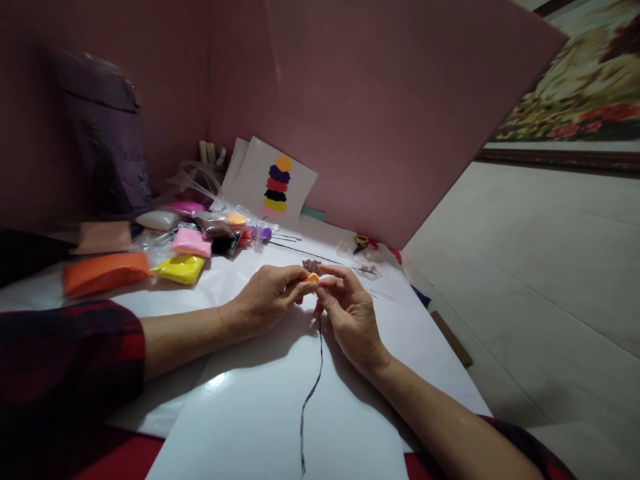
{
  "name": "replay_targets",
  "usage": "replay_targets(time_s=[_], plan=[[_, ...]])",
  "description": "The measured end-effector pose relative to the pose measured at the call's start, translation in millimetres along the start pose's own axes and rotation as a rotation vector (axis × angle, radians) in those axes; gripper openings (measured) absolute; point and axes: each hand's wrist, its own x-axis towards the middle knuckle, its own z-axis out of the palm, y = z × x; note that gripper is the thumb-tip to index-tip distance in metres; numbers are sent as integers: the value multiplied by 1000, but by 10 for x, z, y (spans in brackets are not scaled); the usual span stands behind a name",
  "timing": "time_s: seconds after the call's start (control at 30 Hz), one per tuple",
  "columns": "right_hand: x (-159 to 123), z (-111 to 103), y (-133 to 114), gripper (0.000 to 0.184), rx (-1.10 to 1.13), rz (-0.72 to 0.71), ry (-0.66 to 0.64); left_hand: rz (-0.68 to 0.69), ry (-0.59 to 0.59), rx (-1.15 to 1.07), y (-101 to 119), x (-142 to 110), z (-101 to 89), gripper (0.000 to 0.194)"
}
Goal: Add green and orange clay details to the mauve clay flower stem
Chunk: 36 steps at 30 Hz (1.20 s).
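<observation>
Over the white sheet, my left hand [267,298] is closed, pinching a small orange piece [313,278] that looks like soft clay between thumb and fingertips. My right hand [350,311] is closed against the same piece from the other side, its thumb and index finger at the edge. From beneath the fingers a thin, dark, twisted strand [319,373] runs down the sheet toward me; whether it joins the orange piece is hidden. Just behind the fingertips is a brown frilled piece [312,265], partly covered by them.
Several colored clay packets lie at the left, among them orange [105,273], yellow [181,269] and pink [191,242]. A card with colored shapes [295,177] leans on the pink wall. Yellow-and-red-handled scissors [364,243] and a long dark strand [315,254] lie toward the back.
</observation>
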Motion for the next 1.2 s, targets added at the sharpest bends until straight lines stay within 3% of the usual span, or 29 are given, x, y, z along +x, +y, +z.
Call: replay_targets(time_s=[0.37, 0.67, 1.03, 1.2], plan=[[16, -5, 26, 15, -33, -8, -1, 12, -19, -23, 18, -3, -3, 32], [0, -1, 16, 26, 23, 6, -25, -27, -32, -16, -25, -7, 13, 31], [5, 1, -4, 9, -51, 21, -24, -71, -29, -18, -31, -4, -6, 50], [1, 0, 7, 10, -15, 78, -48, -127, -52, -36, -22, -4, -6, 53]])
